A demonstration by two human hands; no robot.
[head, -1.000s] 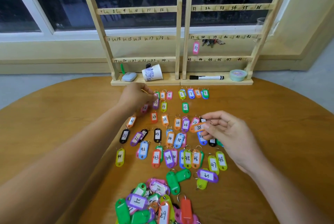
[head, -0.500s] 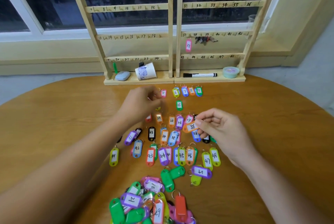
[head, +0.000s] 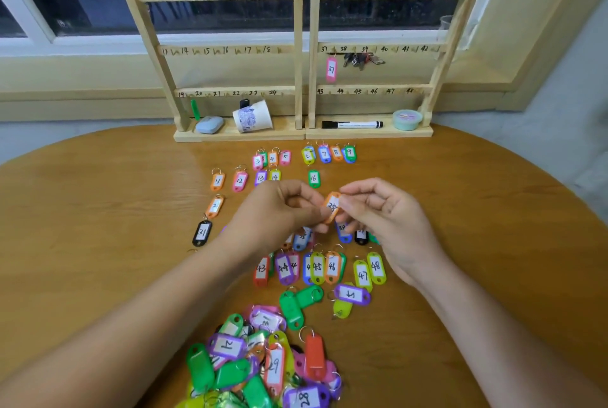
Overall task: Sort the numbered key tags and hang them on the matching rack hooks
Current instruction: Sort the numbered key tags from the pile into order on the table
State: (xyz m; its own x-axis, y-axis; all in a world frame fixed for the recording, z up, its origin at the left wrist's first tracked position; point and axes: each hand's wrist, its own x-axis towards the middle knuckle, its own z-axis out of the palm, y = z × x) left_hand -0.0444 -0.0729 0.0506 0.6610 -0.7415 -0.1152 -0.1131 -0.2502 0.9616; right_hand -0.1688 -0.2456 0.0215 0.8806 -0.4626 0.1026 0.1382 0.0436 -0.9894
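At the middle of the round wooden table [head: 98, 210], the left hand [head: 279, 210] and the right hand [head: 385, 220] meet over the sorted rows. Both have curled fingers closed on one orange tag [head: 332, 207], which is held tilted above the tabletop. The left hand pinches its left edge and the right hand pinches its upper right edge. The handwritten number on it is too blurred to read for certain. At twelve o'clock from the hands, at the table's far edge, stands the wooden rack [head: 299, 45], its rails marked with numbers. A pink tag marked 37 [head: 331, 69] hangs under the 37 mark, and a bunch of keys [head: 360, 60] hangs just to its right. On the rack's base lie a tipped paper cup [head: 252, 116] at eleven o'clock and a black-and-white marker [head: 352, 124] with a pale green tub [head: 407, 119] at one o'clock. Between rack and hands lie rows of low-numbered tags [head: 324, 154]. At ten o'clock are tags 11 and 12 and at nine o'clock is a black tag 31 [head: 201, 232]. At six o'clock the row of tags 43 to 48 [head: 331, 267] lies just below the hands. Farther toward the near edge is an unsorted heap of tags [head: 263, 365].
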